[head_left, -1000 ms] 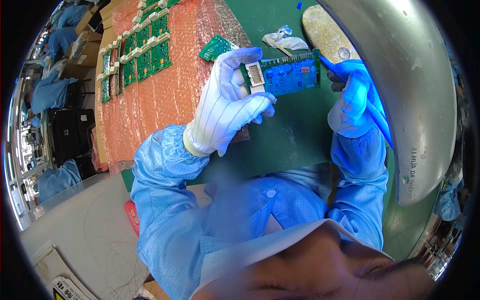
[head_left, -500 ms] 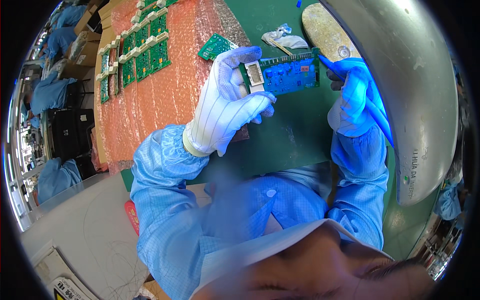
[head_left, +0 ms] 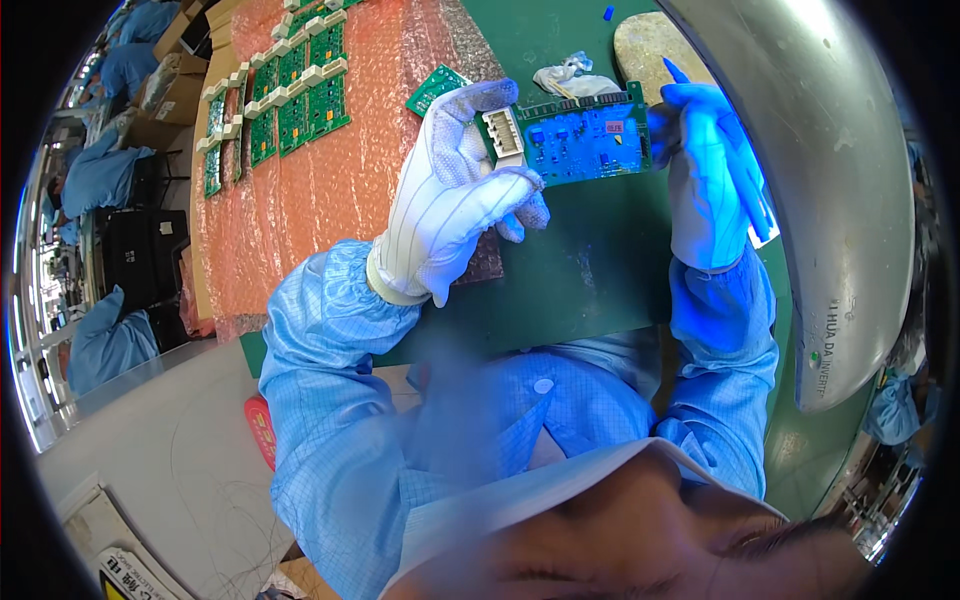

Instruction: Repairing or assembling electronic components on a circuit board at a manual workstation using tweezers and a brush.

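Note:
My left hand [head_left: 430, 205], in a white striped glove, grips the left end of a green circuit board [head_left: 585, 145] between thumb and fingers. The board is held tilted above the green bench, with its component side lit bluish. At its gripped end sits a white socket connector [head_left: 504, 137]. My right hand [head_left: 703, 205], also gloved, is closed around a blue pen [head_left: 676, 72] whose tip points up and away from the board. Dark-looking fingertips of that hand are at the board's right edge; whether they press on it is hard to tell.
A large metal lamp housing [head_left: 850, 200] curves close by my right hand. Pink bubble wrap [head_left: 340, 190] on the left carries several green boards [head_left: 295, 105]; another board [head_left: 437, 88] lies behind my left hand. A crumpled white cloth [head_left: 575, 80], stone-like oval slab [head_left: 650, 50] and small blue cap [head_left: 608, 13] lie beyond.
The pen tip has left the board's upper right corner and swung upward. My right fingers have come to the board's right edge. The board has tilted slightly, showing the connector's opening more.

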Demonstrator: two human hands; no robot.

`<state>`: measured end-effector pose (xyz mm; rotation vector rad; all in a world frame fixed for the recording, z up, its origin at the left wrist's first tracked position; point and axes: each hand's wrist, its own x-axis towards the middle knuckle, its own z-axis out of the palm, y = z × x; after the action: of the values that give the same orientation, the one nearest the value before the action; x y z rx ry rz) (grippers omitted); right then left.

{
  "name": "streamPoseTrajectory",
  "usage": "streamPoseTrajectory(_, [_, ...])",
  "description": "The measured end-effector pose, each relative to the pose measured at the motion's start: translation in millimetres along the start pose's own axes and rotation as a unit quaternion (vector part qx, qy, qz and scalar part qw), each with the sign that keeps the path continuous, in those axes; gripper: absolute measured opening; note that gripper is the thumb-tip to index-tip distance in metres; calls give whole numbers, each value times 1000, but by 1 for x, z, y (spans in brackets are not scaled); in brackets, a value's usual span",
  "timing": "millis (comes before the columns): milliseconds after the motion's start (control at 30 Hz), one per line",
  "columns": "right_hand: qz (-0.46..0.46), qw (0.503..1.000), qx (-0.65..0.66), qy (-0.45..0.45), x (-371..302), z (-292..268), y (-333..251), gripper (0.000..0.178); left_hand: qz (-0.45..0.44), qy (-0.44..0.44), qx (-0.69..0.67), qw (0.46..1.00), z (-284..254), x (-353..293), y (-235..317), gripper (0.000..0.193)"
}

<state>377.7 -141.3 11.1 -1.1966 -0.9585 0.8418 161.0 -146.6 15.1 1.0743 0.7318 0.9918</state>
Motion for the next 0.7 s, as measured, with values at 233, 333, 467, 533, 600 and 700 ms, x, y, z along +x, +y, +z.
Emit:
streamPoseTrajectory(233, [-57,986,85,-132,-10,-10,18,29,8,-9,24,1000,-4,3,-4,71])
streamPoseTrajectory(333, [-49,974,160,-153,-14,-9,16,34,11,-14,19,1000,-7,6,-6,71])
streamPoseTrajectory(467, [-42,974,111,-192,-10,-18,29,37,-1,-23,-28,999,-9,11,-10,72])
streamPoseTrajectory(533, [-64,979,72,-180,-10,-21,33,38,-22,-35,-64,997,-10,13,-12,72])
streamPoseTrajectory(600, [-107,982,-5,-155,-10,-22,35,38,-29,-44,-76,996,-12,15,-14,72])
streamPoseTrajectory(700, [-119,978,7,-171,-12,-19,30,39,-43,-60,-100,992,-16,17,-16,72])
